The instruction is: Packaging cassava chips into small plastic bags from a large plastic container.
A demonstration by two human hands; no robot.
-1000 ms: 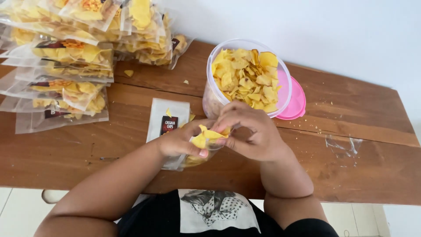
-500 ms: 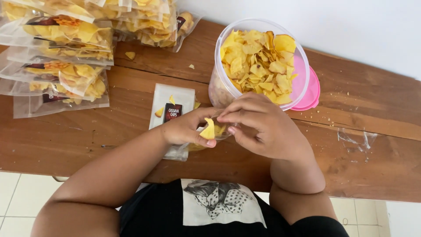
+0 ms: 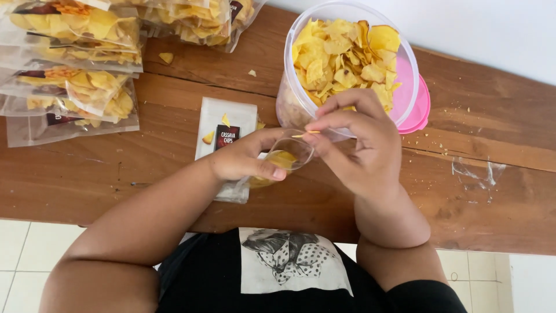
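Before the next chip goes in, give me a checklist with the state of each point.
1. Clear bag held open by left hand: ok.
2. Right hand pinches a thin chip piece above the bag mouth: ok.
3. Big chip tub upright, within reach: ok.
4. Pink lid off, beside the tub: ok.
5. Empty labelled pouches on the table: ok.
6. Bag's fill level: cannot tell.

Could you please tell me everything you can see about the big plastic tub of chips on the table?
The tub is a round container of clear plastic with a pale rim, open at the top. Thin yellow chips fill it almost to the rim. It stands upright on the brown wooden table, and a pink lid shows behind it. The right hand is in front of its near wall.
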